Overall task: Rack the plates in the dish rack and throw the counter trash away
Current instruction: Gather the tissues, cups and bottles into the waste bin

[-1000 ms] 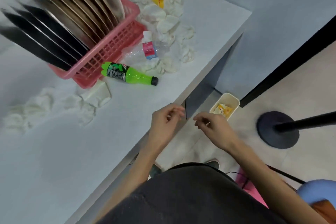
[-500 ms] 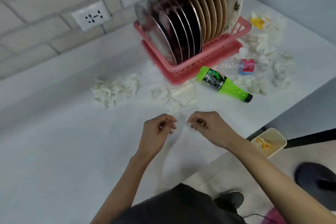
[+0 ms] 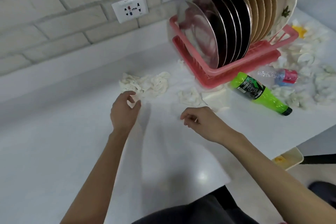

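Note:
A pink dish rack [image 3: 241,63] at the back right of the white counter [image 3: 54,151] holds several upright plates [image 3: 231,29]. A green bottle [image 3: 258,92] lies in front of it, with a clear crushed bottle [image 3: 280,76] behind. Crumpled white tissues [image 3: 145,83] lie left of the rack, a second clump [image 3: 190,96] near its corner, and more [image 3: 309,71] lie on the right. My left hand [image 3: 124,111] hovers with fingers curled and apart at the near edge of the left tissue pile. My right hand [image 3: 201,122] floats loosely curled and empty above the counter.
A cream trash bin [image 3: 289,158] with yellow scraps stands on the floor below the counter's right edge. A wall socket [image 3: 130,8] sits in the white brick wall behind. A yellow wrapper [image 3: 300,31] lies behind the rack on the right.
My view has swung from the floor bin back up to the counter. Both hands have moved forward over the counter, the left one reaching the left tissue pile.

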